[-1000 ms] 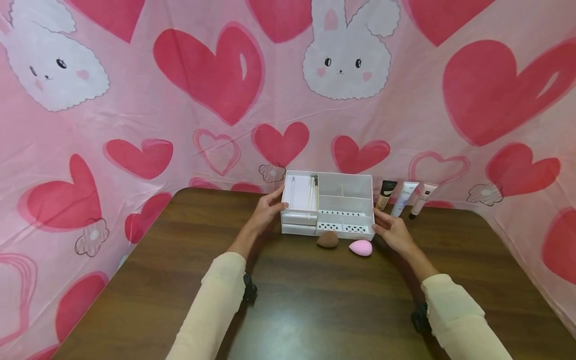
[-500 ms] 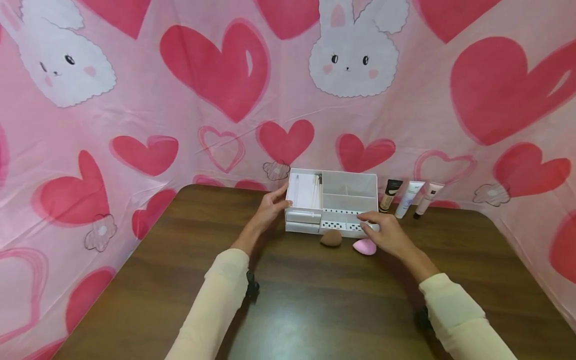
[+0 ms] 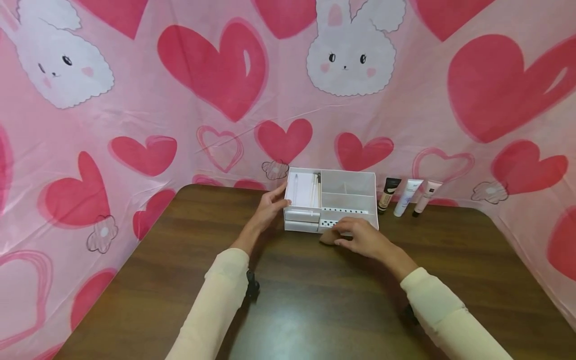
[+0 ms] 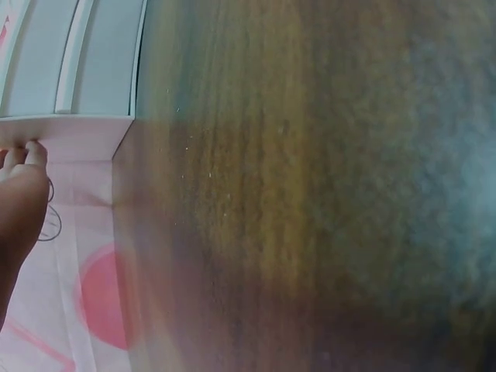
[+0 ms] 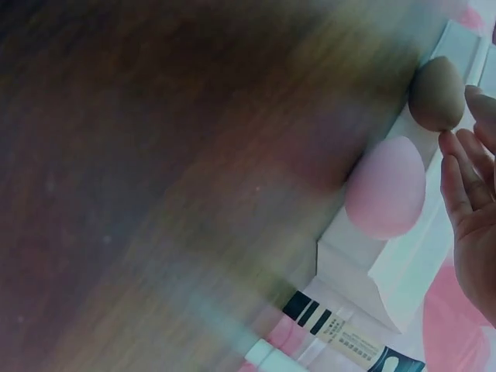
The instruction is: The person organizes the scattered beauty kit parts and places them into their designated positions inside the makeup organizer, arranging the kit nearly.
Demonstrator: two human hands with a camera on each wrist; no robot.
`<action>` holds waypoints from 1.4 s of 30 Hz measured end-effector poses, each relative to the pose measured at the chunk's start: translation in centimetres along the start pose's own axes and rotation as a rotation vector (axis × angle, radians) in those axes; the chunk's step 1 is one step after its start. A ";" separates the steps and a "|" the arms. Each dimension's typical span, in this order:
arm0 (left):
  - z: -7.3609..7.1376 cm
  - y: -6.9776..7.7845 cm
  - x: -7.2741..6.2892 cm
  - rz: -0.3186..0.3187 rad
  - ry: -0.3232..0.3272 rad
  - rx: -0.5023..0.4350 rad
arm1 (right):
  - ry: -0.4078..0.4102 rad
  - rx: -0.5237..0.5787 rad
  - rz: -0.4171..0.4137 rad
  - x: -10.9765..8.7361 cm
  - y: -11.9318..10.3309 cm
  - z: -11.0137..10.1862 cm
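The white makeup organizer (image 3: 348,182) stands at the back of the table, with drawers at its left front. At its left side, my left hand (image 3: 268,207) holds the wall, thumb over the rim; in the left wrist view the fingers (image 4: 35,153) meet the outer side. My right hand (image 3: 364,239) reaches down before the organizer's front, fingertips right at a brown makeup sponge (image 3: 328,237), not closed round it. In the right wrist view, a pink makeup sponge (image 5: 386,188) lies beside the brown one; the right hand hides it in the head view.
Right of the organizer stand three tubes: a black-capped one (image 3: 389,195), a white one (image 3: 408,197) and a pink one (image 3: 425,198). Thin sticks and brushes (image 3: 316,191) lie in the organizer's left compartment. A pink heart-print cloth (image 3: 216,70) hangs behind the table (image 3: 310,300).
My right hand has left the organizer's right side and moved left and down, past the pink sponge to the brown one. The left hand stays on the organizer.
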State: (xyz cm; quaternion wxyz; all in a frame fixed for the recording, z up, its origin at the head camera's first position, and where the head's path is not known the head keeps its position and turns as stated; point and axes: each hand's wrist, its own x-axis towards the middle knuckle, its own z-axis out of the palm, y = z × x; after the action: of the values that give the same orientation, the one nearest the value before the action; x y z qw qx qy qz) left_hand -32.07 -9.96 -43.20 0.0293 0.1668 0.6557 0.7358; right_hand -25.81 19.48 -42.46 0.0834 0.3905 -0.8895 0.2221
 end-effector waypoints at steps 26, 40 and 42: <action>0.4 0.3 -0.1 -0.010 0.022 -0.048 | 0.108 0.047 -0.035 -0.4 1.1 1.4; 0.4 0.1 0.0 -0.013 0.026 -0.060 | 0.177 0.256 0.043 -0.6 1.4 1.2; 0.5 0.2 0.0 -0.009 0.023 -0.065 | 0.207 0.276 0.042 -0.6 1.5 1.2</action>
State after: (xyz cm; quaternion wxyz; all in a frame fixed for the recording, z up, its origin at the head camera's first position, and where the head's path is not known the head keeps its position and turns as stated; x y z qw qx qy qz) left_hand -31.92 -9.50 -43.01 0.0304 0.1540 0.6324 0.7585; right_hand -26.43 20.20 -44.22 0.1154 0.3545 -0.8452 0.3830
